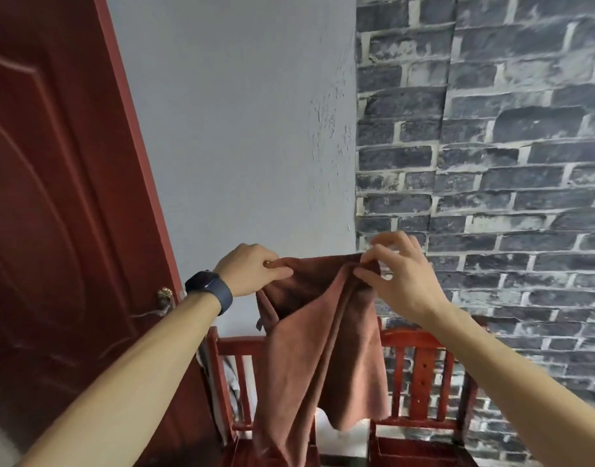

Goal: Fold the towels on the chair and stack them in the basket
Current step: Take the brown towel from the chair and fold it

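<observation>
A reddish-brown towel (319, 348) hangs in the air in front of the wall, held up by its top edge. My left hand (252, 269), with a dark watch on its wrist, grips the towel's upper left corner. My right hand (400, 274) pinches the upper right corner between thumb and forefinger, its other fingers spread. The cloth drapes down in loose folds over the back of a red wooden chair (421, 372). No basket is in view.
A dark red door (60, 197) with a brass handle stands at the left. Behind the chair are a grey plaster wall and dark brick-pattern wallpaper (491, 146). Something white (340, 433) shows low between the chair slats.
</observation>
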